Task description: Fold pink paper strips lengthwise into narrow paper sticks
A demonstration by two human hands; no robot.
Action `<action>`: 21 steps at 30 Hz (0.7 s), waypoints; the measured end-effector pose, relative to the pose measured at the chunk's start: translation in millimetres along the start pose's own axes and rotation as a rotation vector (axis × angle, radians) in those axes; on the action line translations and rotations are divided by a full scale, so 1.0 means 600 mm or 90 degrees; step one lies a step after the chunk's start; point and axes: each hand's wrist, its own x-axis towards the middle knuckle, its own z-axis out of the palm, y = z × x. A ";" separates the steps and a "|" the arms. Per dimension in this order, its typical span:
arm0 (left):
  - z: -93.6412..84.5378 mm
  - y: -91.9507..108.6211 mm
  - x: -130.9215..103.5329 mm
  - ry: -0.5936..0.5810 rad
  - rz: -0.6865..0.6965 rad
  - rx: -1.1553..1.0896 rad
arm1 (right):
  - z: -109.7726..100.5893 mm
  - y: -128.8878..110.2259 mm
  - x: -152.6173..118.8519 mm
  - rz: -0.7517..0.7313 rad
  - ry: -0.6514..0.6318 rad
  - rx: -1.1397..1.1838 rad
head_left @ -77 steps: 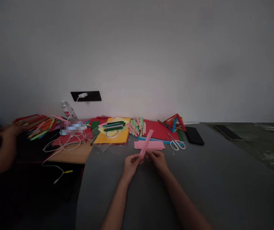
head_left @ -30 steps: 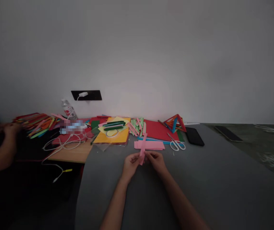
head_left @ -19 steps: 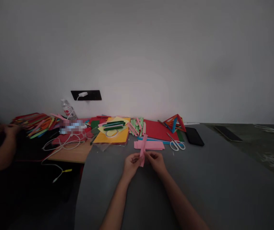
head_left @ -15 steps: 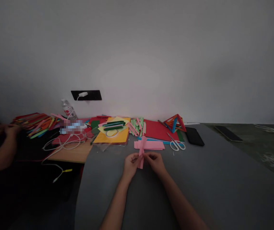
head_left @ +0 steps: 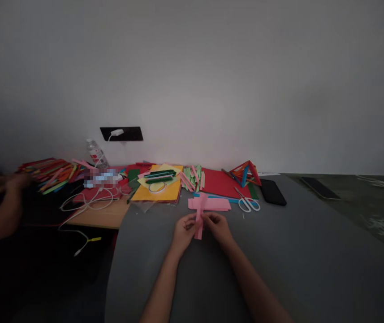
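Note:
A folded pink paper strip [head_left: 199, 229] stands nearly upright between my hands, above the grey table. My left hand [head_left: 184, 229] pinches it from the left side. From the right, my right hand [head_left: 217, 225] has thumb and fingers closed on the same strip. Just behind it lie more pink paper strips [head_left: 217, 204], partly hidden by the held one. White-handled scissors [head_left: 246, 202] rest to their right, beside blue paper strips [head_left: 225, 198].
Behind are red paper sheets [head_left: 217, 179], green and pink folded strips [head_left: 193, 177], a yellow sheet [head_left: 171, 193] and a folded paper frame [head_left: 246, 174]. A black phone [head_left: 272, 192] lies right. At left are a bottle [head_left: 97, 153], a white cable [head_left: 87, 206] and another person's hand [head_left: 19, 181].
The pink strip has shifted slightly downward in my fingers. Both my hands stay in nearly the same place. The other person's hand at the left has moved a little.

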 end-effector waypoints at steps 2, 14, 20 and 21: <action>0.001 -0.002 0.001 0.012 0.011 0.009 | 0.000 0.001 0.000 -0.011 0.009 -0.003; 0.009 -0.014 -0.004 -0.010 0.060 0.105 | -0.008 -0.006 -0.003 -0.134 0.152 -0.232; 0.007 -0.014 -0.005 -0.011 0.066 0.114 | -0.008 -0.010 -0.004 -0.142 0.172 -0.206; 0.005 -0.012 -0.005 -0.005 0.056 0.100 | -0.010 -0.012 -0.004 -0.140 0.163 -0.184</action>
